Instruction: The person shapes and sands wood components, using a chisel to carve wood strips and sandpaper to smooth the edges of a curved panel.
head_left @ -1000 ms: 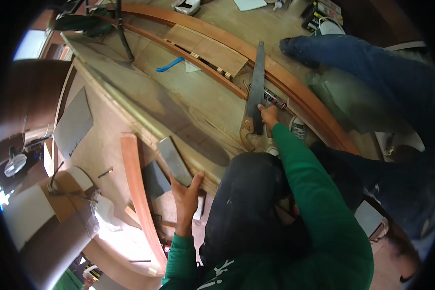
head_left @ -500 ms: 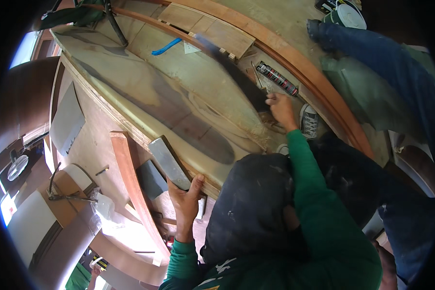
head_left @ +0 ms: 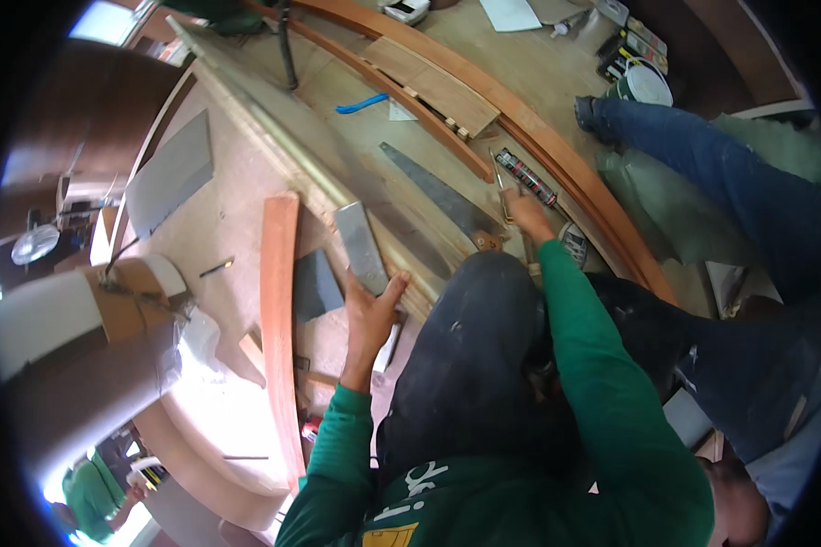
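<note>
My left hand (head_left: 369, 314) grips the lower end of a grey rectangular block (head_left: 362, 244), thumb spread against the edge of a long pale wooden panel (head_left: 287, 155). The block lies along that edge. My right hand (head_left: 527, 215) is closed on a slim metal tool (head_left: 498, 171), whose exact kind I cannot make out. Just left of this hand a handsaw (head_left: 438, 190) lies with its brown handle close to my knee. A dark cartridge tube (head_left: 526, 176) lies beyond the right hand.
Curved reddish wooden strips (head_left: 570, 187) arc along the right. Another reddish board (head_left: 279, 273) and a dark grey plate (head_left: 316, 284) lie left of the panel. A blue strip (head_left: 362, 103) lies ahead. A person's leg in jeans (head_left: 693, 137) reaches in from the right, near a white-lidded bucket (head_left: 648, 84).
The saw, blurred beside my right hand before, now lies still, and that hand has closed on the slim tool. Less of the panel's broad face shows. My left hand keeps the block.
</note>
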Available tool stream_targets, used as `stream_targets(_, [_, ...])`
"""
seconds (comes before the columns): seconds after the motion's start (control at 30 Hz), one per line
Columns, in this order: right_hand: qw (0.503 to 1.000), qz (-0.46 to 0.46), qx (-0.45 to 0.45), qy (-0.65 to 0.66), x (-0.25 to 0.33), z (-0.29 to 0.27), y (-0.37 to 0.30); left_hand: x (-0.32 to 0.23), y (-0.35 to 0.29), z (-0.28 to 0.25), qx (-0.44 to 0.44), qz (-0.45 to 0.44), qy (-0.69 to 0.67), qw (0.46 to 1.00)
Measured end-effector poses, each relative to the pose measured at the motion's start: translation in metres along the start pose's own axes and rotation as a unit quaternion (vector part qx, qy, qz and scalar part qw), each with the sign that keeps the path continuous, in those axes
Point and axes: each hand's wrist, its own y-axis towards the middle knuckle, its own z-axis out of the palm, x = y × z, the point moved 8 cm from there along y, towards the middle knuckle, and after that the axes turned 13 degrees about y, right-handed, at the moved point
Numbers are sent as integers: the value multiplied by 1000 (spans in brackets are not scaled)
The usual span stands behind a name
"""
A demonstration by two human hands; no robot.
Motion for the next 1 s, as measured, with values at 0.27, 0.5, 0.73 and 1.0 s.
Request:
stream_targets(0.27, [973, -201, -65, 90, 105, -89, -138, 10, 9, -1, -33, 30, 60, 997])
stream_targets(0.5, [842, -470, 99, -245, 215, 8, -281, 6, 2, -9, -66, 43, 69, 995])
stream_targets(0.73, [795, -508, 43, -330, 229, 85, -282, 0, 0, -3, -90, 63, 54, 992])
stream_targets(1.0, [789, -485, 44, -375, 233, 108, -278, 10, 5, 0, -117, 70, 60, 989])
